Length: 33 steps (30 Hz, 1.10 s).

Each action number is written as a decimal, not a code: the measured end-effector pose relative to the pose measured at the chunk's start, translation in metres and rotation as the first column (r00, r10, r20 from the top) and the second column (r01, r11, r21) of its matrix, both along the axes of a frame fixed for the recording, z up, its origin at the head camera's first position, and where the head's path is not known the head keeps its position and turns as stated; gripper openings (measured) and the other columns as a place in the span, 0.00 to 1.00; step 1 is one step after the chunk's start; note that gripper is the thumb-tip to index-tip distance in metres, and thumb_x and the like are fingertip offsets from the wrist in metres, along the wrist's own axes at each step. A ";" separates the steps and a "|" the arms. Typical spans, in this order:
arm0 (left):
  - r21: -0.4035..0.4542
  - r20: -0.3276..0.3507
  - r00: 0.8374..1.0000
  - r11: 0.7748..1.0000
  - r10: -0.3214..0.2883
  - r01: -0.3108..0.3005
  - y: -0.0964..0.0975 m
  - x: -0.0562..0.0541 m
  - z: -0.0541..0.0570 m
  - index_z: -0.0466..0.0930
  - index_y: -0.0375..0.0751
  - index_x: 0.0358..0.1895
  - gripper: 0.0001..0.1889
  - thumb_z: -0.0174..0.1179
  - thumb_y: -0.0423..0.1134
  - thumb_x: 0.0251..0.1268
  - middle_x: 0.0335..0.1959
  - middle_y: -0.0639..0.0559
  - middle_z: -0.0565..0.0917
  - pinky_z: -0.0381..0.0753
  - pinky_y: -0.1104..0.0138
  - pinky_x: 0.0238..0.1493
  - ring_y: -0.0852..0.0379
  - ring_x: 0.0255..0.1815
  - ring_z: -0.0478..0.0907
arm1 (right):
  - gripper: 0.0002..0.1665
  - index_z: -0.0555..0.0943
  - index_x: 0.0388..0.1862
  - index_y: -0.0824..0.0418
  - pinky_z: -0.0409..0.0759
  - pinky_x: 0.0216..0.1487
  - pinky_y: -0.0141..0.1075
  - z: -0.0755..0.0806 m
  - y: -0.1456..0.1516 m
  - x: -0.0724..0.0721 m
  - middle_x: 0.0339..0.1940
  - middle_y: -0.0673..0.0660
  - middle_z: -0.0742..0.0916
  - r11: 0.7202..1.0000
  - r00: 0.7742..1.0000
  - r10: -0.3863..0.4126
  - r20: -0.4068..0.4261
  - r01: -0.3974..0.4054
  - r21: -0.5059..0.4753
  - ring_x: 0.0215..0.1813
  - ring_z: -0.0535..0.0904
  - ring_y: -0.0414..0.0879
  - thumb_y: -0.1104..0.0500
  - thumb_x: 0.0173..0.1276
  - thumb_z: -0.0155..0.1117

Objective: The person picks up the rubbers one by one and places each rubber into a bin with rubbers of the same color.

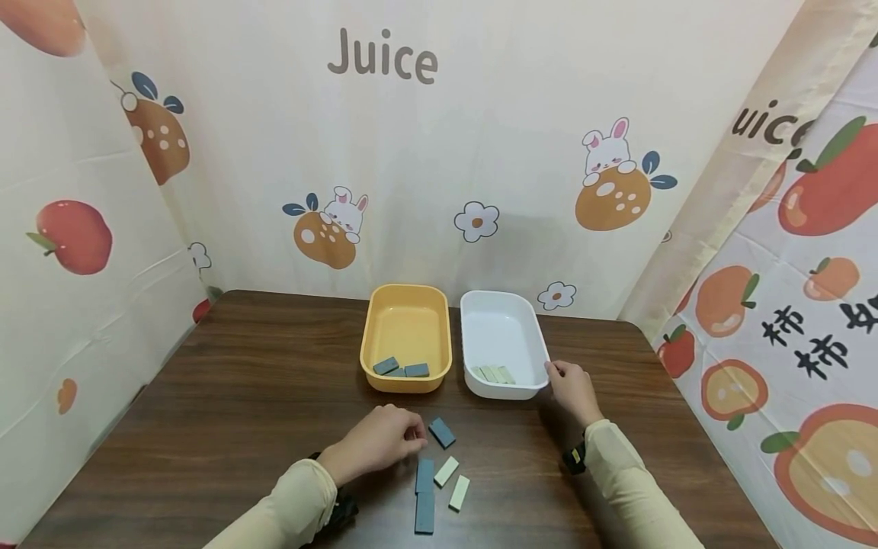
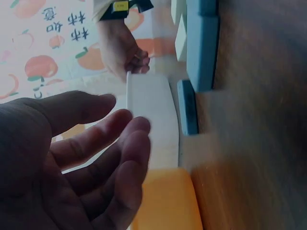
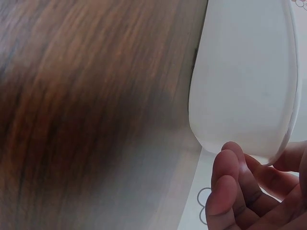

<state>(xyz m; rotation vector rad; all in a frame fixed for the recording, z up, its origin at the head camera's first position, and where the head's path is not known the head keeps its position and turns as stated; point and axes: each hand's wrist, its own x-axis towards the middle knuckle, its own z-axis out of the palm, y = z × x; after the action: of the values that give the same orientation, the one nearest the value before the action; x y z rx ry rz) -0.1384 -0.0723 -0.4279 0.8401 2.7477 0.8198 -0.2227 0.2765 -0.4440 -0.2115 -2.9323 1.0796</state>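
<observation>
My right hand [image 1: 572, 391] pinches the near right corner rim of the white plastic bin [image 1: 504, 391]; in the right wrist view thumb and index finger [image 3: 273, 179] meet at that rim. Several pale green blocks [image 1: 495, 374] lie inside its near end. My left hand [image 1: 379, 440] hovers over the table, fingers loosely bent and nothing between thumb and fingertips [image 2: 140, 125]. Just right of it lies a blue-grey block [image 1: 442, 432]. Two more blue-grey blocks, an upper one [image 1: 425, 474] and a lower one [image 1: 424, 513], lie end to end nearer me, beside two pale green blocks [image 1: 447, 471].
Left of the white bin stands a yellow bin [image 1: 406, 384] with blue-grey blocks [image 1: 416, 370] in its near end. Both bins sit toward the back of the dark wooden table [image 1: 226, 389]. Printed curtains [image 1: 425, 152] close off the back and both sides.
</observation>
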 end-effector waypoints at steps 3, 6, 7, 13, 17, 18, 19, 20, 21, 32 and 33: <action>-0.007 0.035 0.999 1.000 -0.029 0.030 0.003 0.005 -0.001 0.84 0.51 0.29 0.04 0.64 0.41 0.62 0.20 0.66 0.78 0.70 0.75 0.26 0.72 0.20 0.69 | 0.25 0.79 0.57 0.70 0.72 0.28 0.35 0.000 0.000 0.000 0.25 0.58 0.83 1.000 1.000 0.000 -0.002 0.000 -0.001 0.23 0.77 0.44 0.52 0.77 0.46; -0.020 0.046 0.998 0.999 -0.048 0.049 0.005 0.010 -0.001 0.83 0.52 0.26 0.06 0.65 0.41 0.61 0.18 0.67 0.76 0.69 0.75 0.24 0.71 0.19 0.68 | 0.25 0.79 0.57 0.70 0.72 0.28 0.35 0.000 0.000 0.000 0.25 0.59 0.84 1.000 1.000 0.001 -0.009 -0.001 0.001 0.22 0.77 0.43 0.52 0.77 0.46; -0.029 0.052 0.997 0.998 -0.053 0.055 0.006 0.011 -0.001 0.82 0.52 0.26 0.06 0.65 0.41 0.61 0.18 0.67 0.76 0.69 0.75 0.24 0.71 0.19 0.68 | 0.25 0.79 0.57 0.70 0.72 0.28 0.35 0.000 0.000 0.000 0.25 0.59 0.84 1.000 1.000 0.001 -0.011 -0.001 0.002 0.22 0.77 0.43 0.52 0.77 0.46; -0.110 0.115 0.990 0.989 -0.083 0.096 0.011 0.019 -0.001 0.78 0.54 0.22 0.11 0.65 0.46 0.62 0.16 0.66 0.73 0.68 0.74 0.23 0.69 0.18 0.68 | 0.26 0.78 0.58 0.71 0.72 0.27 0.35 0.001 0.000 0.001 0.24 0.58 0.82 1.000 1.000 0.001 0.002 -0.001 -0.006 0.23 0.77 0.44 0.52 0.78 0.46; -0.142 0.130 0.987 0.983 -0.094 0.112 0.015 0.024 -0.005 0.75 0.54 0.19 0.14 0.65 0.49 0.61 0.14 0.66 0.71 0.66 0.74 0.21 0.68 0.16 0.66 | 0.26 0.77 0.59 0.71 0.72 0.28 0.35 0.001 0.000 0.002 0.24 0.57 0.81 1.000 1.000 0.000 0.014 0.000 -0.012 0.24 0.77 0.44 0.52 0.78 0.45; -0.150 0.122 0.988 0.982 -0.097 0.115 0.016 0.026 -0.006 0.74 0.54 0.18 0.16 0.66 0.50 0.60 0.14 0.66 0.71 0.65 0.74 0.21 0.68 0.16 0.65 | 0.26 0.77 0.59 0.71 0.72 0.28 0.35 0.001 -0.001 0.002 0.24 0.57 0.81 1.000 1.000 -0.001 0.014 0.001 -0.012 0.24 0.77 0.44 0.52 0.78 0.46; -0.158 0.109 0.989 0.981 -0.100 0.117 0.017 0.027 -0.007 0.73 0.54 0.17 0.17 0.66 0.51 0.60 0.13 0.66 0.69 0.64 0.74 0.21 0.68 0.16 0.64 | 0.26 0.77 0.59 0.71 0.72 0.28 0.35 0.001 -0.001 0.002 0.24 0.57 0.81 1.000 1.000 -0.002 0.014 0.002 -0.011 0.24 0.77 0.44 0.52 0.78 0.46; -0.162 0.098 0.990 0.980 -0.104 0.119 0.017 0.028 -0.009 0.72 0.53 0.16 0.18 0.66 0.51 0.59 0.13 0.66 0.69 0.64 0.74 0.20 0.68 0.15 0.64 | 0.26 0.78 0.58 0.71 0.72 0.28 0.34 0.001 -0.001 0.002 0.24 0.57 0.81 1.000 1.000 -0.003 0.014 0.003 -0.009 0.24 0.77 0.44 0.52 0.78 0.46; -0.171 0.081 0.991 0.978 -0.108 0.121 0.018 0.029 -0.010 0.71 0.53 0.15 0.19 0.66 0.52 0.59 0.13 0.66 0.68 0.63 0.74 0.20 0.68 0.15 0.63 | 0.26 0.78 0.58 0.71 0.73 0.28 0.34 0.000 -0.001 0.002 0.24 0.57 0.81 1.000 1.000 -0.004 0.013 0.004 -0.009 0.24 0.77 0.44 0.52 0.78 0.46; -0.261 -0.050 0.991 0.959 -0.128 0.111 0.025 0.034 -0.020 0.67 0.52 0.13 0.23 0.69 0.56 0.53 0.12 0.64 0.65 0.61 0.72 0.24 0.66 0.16 0.61 | 0.26 0.78 0.57 0.70 0.73 0.27 0.34 -0.002 -0.001 0.001 0.24 0.58 0.83 1.000 1.000 -0.009 0.009 0.010 -0.013 0.23 0.77 0.43 0.51 0.78 0.45; -0.262 -0.048 0.991 0.959 -0.127 0.110 0.025 0.034 -0.020 0.67 0.52 0.13 0.23 0.69 0.55 0.52 0.12 0.64 0.65 0.61 0.72 0.23 0.66 0.16 0.61 | 0.26 0.78 0.57 0.71 0.73 0.27 0.34 -0.001 -0.001 0.001 0.24 0.58 0.83 1.000 1.000 -0.008 0.010 0.008 -0.016 0.23 0.77 0.43 0.51 0.78 0.45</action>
<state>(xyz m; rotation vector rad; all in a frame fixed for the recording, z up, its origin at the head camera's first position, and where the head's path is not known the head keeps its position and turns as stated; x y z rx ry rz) -0.1043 -0.0474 -0.4482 0.9787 2.7447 0.4063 -0.2214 0.2760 -0.4455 -0.2296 -2.9295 1.1043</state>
